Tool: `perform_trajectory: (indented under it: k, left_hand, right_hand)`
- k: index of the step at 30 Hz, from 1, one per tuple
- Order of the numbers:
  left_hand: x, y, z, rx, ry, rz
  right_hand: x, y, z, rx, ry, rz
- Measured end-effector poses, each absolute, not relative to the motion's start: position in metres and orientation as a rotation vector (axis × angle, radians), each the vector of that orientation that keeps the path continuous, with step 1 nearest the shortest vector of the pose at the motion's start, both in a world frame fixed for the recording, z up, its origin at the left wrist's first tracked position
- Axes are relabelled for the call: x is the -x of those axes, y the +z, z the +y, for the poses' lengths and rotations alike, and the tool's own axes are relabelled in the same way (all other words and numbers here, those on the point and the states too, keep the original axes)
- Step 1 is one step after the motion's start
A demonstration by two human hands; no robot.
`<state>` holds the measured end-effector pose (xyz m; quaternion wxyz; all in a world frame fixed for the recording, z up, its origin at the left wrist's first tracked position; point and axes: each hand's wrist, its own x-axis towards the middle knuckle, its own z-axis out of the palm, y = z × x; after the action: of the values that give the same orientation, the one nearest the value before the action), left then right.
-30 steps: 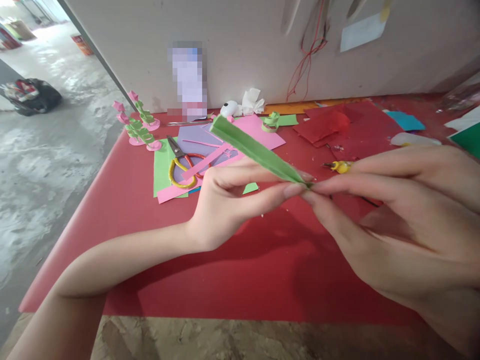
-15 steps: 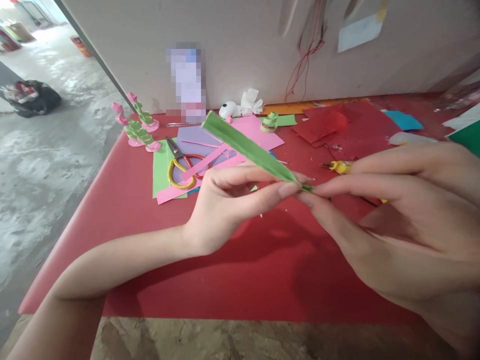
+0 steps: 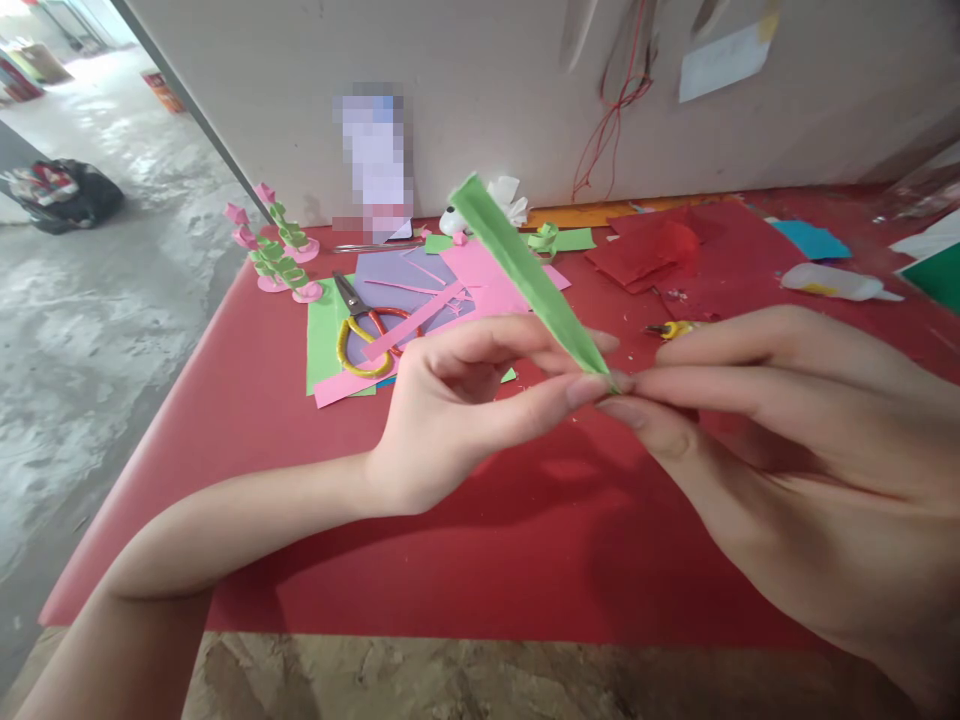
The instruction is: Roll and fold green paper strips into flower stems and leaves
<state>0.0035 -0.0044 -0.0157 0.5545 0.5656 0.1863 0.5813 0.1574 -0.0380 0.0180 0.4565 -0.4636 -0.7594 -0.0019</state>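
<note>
A folded green paper strip (image 3: 525, 275) slants up and to the left above the red table. Its lower end is pinched between the thumb and fingers of my left hand (image 3: 480, 390). My right hand (image 3: 780, 420) closes its thumb and fingertips on the same narrow end, right beside the left thumb. The tip itself is mostly covered by fingertips. Behind my left hand lie scissors (image 3: 352, 335) with yellow and red handles, on purple paper (image 3: 390, 268) and pink paper (image 3: 487, 270).
Pink paper flowers (image 3: 277, 255) with green stems stand at the table's left edge. A phone (image 3: 377, 160) leans on the wall. A yellow-handled tool (image 3: 675, 329) and a glue bottle (image 3: 836, 282) lie beyond my right hand, near red paper (image 3: 645, 250).
The green strip has swung more upright, its free end moving up and to the right. My right hand's fingers have shifted slightly, uncovering more of the glue bottle.
</note>
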Motion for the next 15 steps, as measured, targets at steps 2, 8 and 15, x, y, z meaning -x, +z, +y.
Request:
perform_trajectory:
  k: [2,8,15]
  left_hand:
    - [-0.003,-0.016,-0.004,-1.351,1.372,0.468]
    - [-0.003,-0.014,0.0,-1.354,1.349,0.475]
    - [-0.003,-0.011,0.006,-1.293,1.23,0.471]
  right_hand:
    - [-0.157,0.017,-0.038,1.122,-0.012,-1.873]
    - [-0.156,0.019,-0.038,1.095,-0.044,-1.89]
    - [-0.158,0.017,-0.034,1.17,-0.127,-1.948]
